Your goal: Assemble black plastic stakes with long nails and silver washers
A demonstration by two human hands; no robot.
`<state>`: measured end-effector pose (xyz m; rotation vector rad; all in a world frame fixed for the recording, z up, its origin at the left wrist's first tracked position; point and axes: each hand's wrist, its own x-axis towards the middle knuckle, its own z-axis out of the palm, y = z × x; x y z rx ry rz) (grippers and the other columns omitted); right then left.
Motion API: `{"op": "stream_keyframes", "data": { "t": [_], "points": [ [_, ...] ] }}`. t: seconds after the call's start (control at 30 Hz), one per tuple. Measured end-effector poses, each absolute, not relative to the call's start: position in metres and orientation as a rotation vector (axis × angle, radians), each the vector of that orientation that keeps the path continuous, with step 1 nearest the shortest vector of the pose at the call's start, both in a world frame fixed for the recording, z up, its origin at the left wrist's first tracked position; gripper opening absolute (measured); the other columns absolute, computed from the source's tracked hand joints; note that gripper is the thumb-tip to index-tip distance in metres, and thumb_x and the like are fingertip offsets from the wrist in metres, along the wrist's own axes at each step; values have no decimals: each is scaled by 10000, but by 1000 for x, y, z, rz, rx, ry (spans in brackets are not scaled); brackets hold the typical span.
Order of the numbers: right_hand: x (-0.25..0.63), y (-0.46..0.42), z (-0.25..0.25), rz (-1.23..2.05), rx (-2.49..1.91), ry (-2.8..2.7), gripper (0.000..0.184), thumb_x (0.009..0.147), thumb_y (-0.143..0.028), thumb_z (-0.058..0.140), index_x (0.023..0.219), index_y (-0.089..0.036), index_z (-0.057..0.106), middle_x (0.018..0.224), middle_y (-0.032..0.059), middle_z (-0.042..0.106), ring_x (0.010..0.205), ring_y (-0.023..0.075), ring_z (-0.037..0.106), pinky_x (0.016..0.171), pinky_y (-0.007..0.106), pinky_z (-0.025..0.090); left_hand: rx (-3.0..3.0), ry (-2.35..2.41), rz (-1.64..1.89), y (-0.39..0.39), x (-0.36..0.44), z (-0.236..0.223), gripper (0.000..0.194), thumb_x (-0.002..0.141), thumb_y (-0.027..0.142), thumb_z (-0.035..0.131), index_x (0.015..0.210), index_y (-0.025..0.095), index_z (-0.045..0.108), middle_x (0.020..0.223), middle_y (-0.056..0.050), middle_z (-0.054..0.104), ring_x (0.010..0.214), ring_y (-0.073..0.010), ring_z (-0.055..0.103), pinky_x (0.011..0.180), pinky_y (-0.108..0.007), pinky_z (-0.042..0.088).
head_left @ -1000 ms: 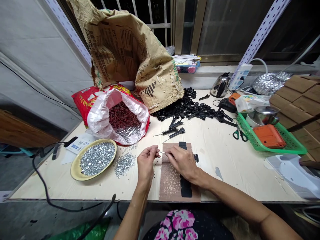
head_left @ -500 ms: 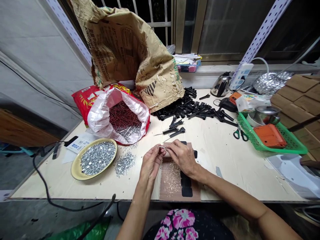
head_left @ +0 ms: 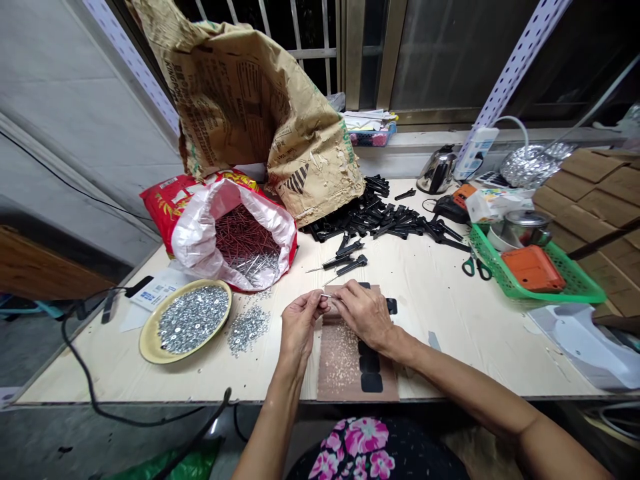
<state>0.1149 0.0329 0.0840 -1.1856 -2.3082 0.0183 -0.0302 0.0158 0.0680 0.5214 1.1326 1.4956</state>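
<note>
Above the brown board [head_left: 327, 380], my left hand [head_left: 300, 320] and my right hand [head_left: 367, 317] meet, both closed in a pinch. Between their fingertips is a thin silver screw [head_left: 327, 296], its ends partly hidden by the fingers. Pale crumbs and several black rounded pads [head_left: 371, 362] lie on the board, some under my right wrist. Just beyond the hands are black plastic parts [head_left: 351, 266] with thin metal shafts sticking out. Left of my left hand is a loose heap of small silver washers [head_left: 249, 329], beside a yellow bowl [head_left: 150, 348] holding many more.
A red and white bag [head_left: 193, 233] of long reddish and silver screws lies open behind the bowl. Black parts [head_left: 395, 220] spill from a torn paper sack [head_left: 320, 153]. On the right are scissors [head_left: 476, 267], a green basket [head_left: 585, 290], a kettle [head_left: 436, 171] and stacked cartons [head_left: 595, 200].
The view has shifted slightly, so most things sit a little further left. Both hands keep their pinch on the screw, with barely any finger movement.
</note>
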Motion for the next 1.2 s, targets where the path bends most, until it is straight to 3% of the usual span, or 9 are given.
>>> {"op": "stream_keyframes", "data": {
  "t": [0.47,0.6,0.77,0.97,1.2],
  "points": [
    [122,34,78,197,-1198,-2338,185,951,-288,428,930,-185,580,888,25,579,732,108,560,585,216,353,554,1212,1423,17,-30,62,348,544,335,821,750,84,697,660,-51,681,560,-95,581,595,-223,454],
    [123,34,75,83,-1235,-2337,237,961,-273,396,874,-183,596,857,34,597,768,137,562,620,242,353,524,1217,1440,16,-26,59,352,532,344,825,726,83,687,633,-41,671,537,-94,573,577,-223,456],
    [124,35,73,318,-1199,-2283,171,947,-265,445,878,-185,579,868,12,607,737,103,547,601,222,344,574,1250,1506,15,-22,58,303,586,327,802,730,88,683,602,-23,652,543,-83,568,578,-202,452],
    [119,37,64,-186,-1140,-2245,221,948,-232,430,808,-201,599,793,18,615,775,157,516,664,295,295,361,1110,1494,21,-15,64,364,471,315,858,664,80,658,584,-19,629,532,-79,555,569,-205,467],
    [118,38,73,-13,-1254,-2291,170,938,-307,462,937,-210,602,862,19,616,762,135,543,631,262,308,358,1144,1539,23,-13,67,382,453,310,864,670,75,655,561,-14,623,520,-78,555,561,-198,458]
  ]
}}
